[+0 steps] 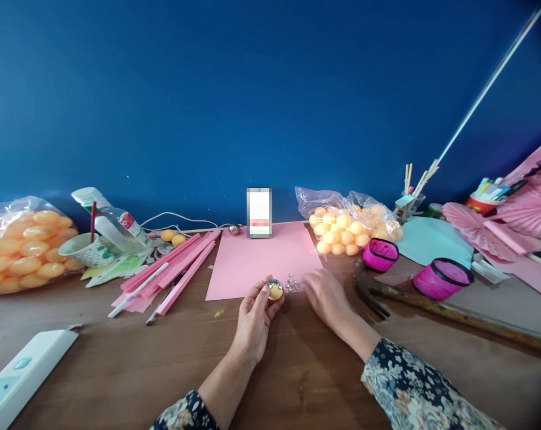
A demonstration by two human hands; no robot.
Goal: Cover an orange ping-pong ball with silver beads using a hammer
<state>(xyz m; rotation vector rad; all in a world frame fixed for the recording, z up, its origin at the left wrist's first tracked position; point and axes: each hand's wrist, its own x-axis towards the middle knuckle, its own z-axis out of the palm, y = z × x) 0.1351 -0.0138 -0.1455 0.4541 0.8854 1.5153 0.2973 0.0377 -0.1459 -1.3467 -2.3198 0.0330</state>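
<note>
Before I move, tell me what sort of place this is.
Probably a craft work table: pink paper strips, folded paper fans and a cup of markers lie or stand around the pink sheet.

Table [176, 370]: brown wood grain, runs full width below a blue wall. Center: flat pink paper sheet [257, 263], small shiny bits [292, 284] clustered near its front right edge, phone [259, 214] upright at its back. Left: power strip [28, 370] in front, pile of pink paper strips [176, 272] just beside the sheet, patterned cup [89, 251], clear bottle [122, 230] tilted, clear bag of orange balls [26, 248]. Right: second bag of orange balls [344, 230] near the sheet's back right corner, two magenta black-rimmed containers [443, 280], hammer [458, 315] lying flat with its head toward the sheet, light-blue paper [436, 239], pink folded paper fans [476, 230] at far right.
</note>
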